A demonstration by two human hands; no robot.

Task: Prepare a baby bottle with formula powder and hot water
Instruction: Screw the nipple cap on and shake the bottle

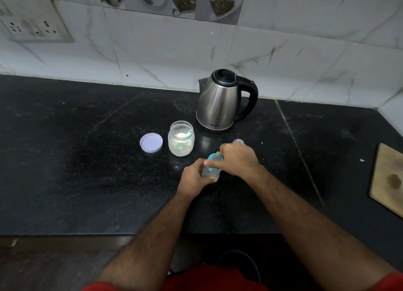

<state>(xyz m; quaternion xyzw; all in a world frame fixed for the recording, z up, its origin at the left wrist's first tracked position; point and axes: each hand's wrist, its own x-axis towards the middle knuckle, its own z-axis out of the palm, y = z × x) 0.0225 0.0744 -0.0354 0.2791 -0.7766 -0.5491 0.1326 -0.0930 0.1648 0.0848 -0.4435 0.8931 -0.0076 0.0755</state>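
A clear baby bottle (209, 172) with a teal collar and teat stands on the black counter (87, 160). My left hand (193, 178) grips its body from the left. My right hand (238, 159) curls round the teal collar at the top. Behind them an open jar of white formula powder (181, 141) holds a small scoop, and the jar's pale lid (151, 142) lies upside down to its left. A steel kettle (220, 101) with a black handle stands behind the jar, lid closed. A clear bottle cap (238, 141) peeks out just beyond my right hand.
A wooden board (388, 179) lies at the counter's right edge. A wall socket panel (32, 25) sits on the tiled wall at upper left. The counter's front edge runs just below my forearms.
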